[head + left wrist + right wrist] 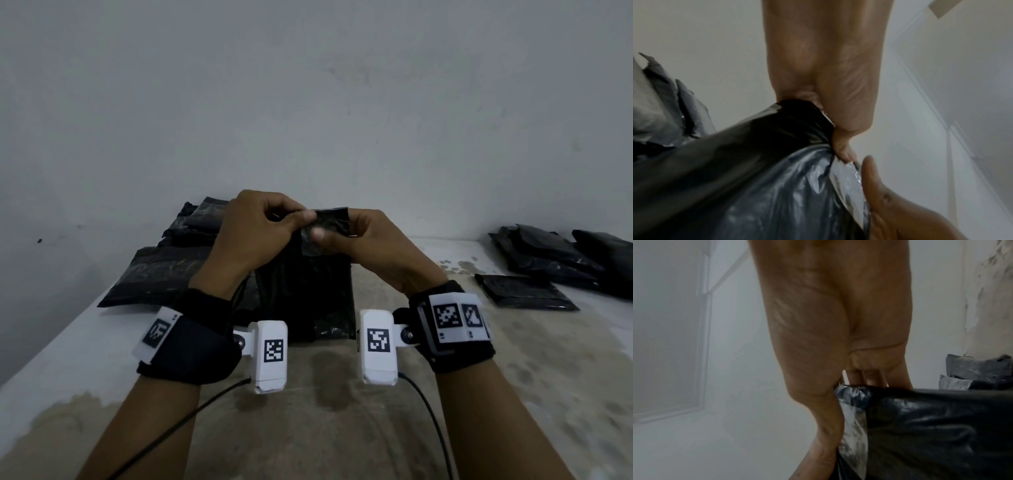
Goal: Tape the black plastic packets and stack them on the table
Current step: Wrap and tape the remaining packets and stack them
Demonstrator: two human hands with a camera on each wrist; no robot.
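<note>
Black plastic packet [305,291] stands upright at table [394,428] centre, lower edge on the surface, top edge raised between both hands. Left hand [255,233]: fingers curled, thumb and forefinger pinching the packet's top edge, left side. Right hand [363,240]: thumb pressed on the front of the folded top, fingers curled behind; pinching same packet. Thumbs nearly touching at mid-top. Left wrist view confirms thumb clamped on crumpled plastic, with a strip of clear shiny film along the packet edge; cannot tell if that is tape. Right wrist view: same film beside the thumb.

Other packets: pile at rear left [178,260], against wall [308,85], just behind and beside the held packet. Second group at far right [555,263], well apart, one flat packet nearest. Table surface stained, worn. Wrist-mounted cameras w/ cables on both forearms.
</note>
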